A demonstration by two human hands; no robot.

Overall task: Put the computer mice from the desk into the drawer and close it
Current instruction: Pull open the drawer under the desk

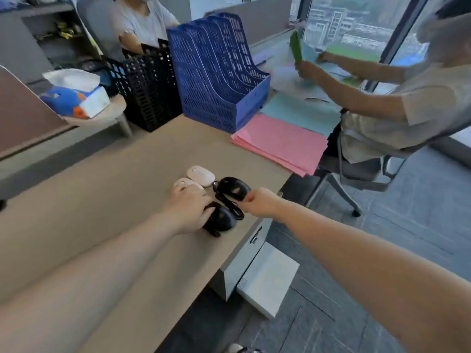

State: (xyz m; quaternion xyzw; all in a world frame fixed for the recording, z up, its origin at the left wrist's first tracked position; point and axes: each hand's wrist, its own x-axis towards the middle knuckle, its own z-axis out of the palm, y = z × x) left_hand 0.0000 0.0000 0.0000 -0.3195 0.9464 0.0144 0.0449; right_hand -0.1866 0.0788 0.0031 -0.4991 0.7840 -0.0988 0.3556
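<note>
Several computer mice lie near the right edge of the beige desk (107,200). A white mouse (200,175) sits farthest back, and a second white mouse (184,183) lies partly under my left fingertips. My left hand (190,208) covers that one and touches the nearer black mouse (219,222). My right hand (257,203) is closed on the far black mouse (232,187), whose black cord (229,205) trails between the two hands. Below the desk edge the drawer (267,275) stands pulled out, its handle (255,235) showing.
A blue file rack (216,80) and a black mesh rack (147,87) stand at the back of the desk. Pink paper (277,143) and blue sheets lie at the right. A person on a rolling chair (356,169) sorts papers close by. A tissue box (76,98) rests left.
</note>
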